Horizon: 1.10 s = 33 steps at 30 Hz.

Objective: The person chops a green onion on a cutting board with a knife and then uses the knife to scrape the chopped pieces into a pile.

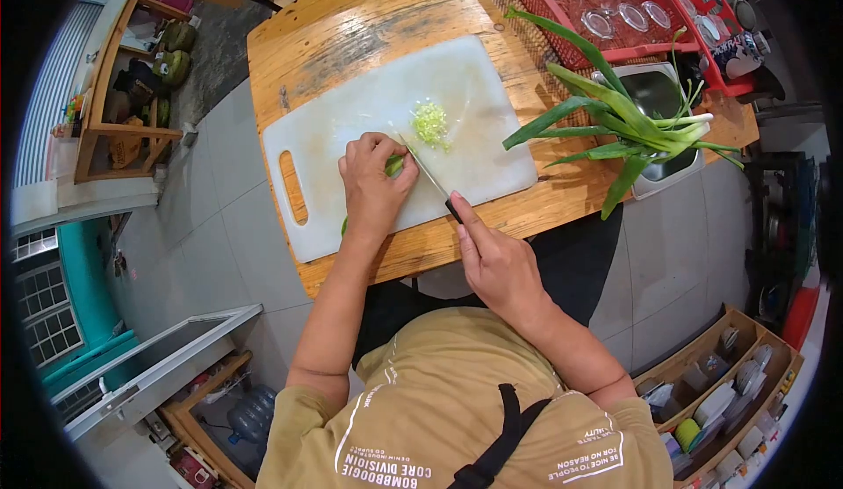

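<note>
My left hand is closed over a green onion stalk on the white cutting board. A bit of green also shows beside the left wrist, mostly hidden by the arm. In my right hand is a kitchen knife, gripped by its black handle. Its blade slants up and left, the tip close beside my left fingers. A small pile of chopped green onion lies on the board just beyond the blade.
Long green onions lie over a metal container at the table's right. Behind them a red crate holds several upturned glasses. The wooden table extends past the board's far side.
</note>
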Motion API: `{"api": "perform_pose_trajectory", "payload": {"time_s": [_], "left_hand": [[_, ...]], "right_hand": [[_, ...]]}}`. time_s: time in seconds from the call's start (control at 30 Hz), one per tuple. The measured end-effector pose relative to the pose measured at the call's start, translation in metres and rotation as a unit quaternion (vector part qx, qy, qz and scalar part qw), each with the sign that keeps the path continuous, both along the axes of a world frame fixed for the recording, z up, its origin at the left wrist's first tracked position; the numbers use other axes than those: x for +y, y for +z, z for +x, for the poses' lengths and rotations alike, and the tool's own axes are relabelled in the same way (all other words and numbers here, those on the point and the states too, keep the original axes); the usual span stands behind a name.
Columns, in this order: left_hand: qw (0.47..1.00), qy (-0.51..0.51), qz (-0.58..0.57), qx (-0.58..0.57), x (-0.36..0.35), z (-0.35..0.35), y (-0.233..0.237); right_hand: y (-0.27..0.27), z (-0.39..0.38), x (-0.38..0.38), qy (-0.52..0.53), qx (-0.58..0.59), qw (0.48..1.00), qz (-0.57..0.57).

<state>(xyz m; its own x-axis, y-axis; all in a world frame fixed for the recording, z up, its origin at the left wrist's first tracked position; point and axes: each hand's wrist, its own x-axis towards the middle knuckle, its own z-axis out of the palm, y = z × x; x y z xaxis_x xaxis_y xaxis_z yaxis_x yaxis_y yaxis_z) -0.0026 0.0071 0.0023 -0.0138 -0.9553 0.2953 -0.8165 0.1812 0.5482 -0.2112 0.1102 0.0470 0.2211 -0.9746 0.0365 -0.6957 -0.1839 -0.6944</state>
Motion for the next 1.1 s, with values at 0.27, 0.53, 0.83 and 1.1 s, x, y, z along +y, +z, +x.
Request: {"api": "perform_pose_trajectory", "payload": {"time_s": [0.27,0.53,0.83,1.1], "left_hand": [[1.000,-0.004,-0.005,0.000,0.000,0.000,0.000],[1.000,-0.001,-0.004,0.000,0.001,0.001,0.001],[0.999,-0.001,-0.036,0.000,0.003,0.001,-0.004],[1.000,0.000,-0.028,0.009,0.003,0.000,-0.003]], "right_hand": [[-0.006,0.006,-0.001,-0.015,0.001,1.000,0.000],[-0.017,0.006,0.006,-0.018,0.021,1.000,-0.011],[-0.027,0.003,0.009,-0.025,0.034,0.998,-0.057],[-0.023,-0.002,0.013,-0.025,0.032,0.997,-0.072]]}}
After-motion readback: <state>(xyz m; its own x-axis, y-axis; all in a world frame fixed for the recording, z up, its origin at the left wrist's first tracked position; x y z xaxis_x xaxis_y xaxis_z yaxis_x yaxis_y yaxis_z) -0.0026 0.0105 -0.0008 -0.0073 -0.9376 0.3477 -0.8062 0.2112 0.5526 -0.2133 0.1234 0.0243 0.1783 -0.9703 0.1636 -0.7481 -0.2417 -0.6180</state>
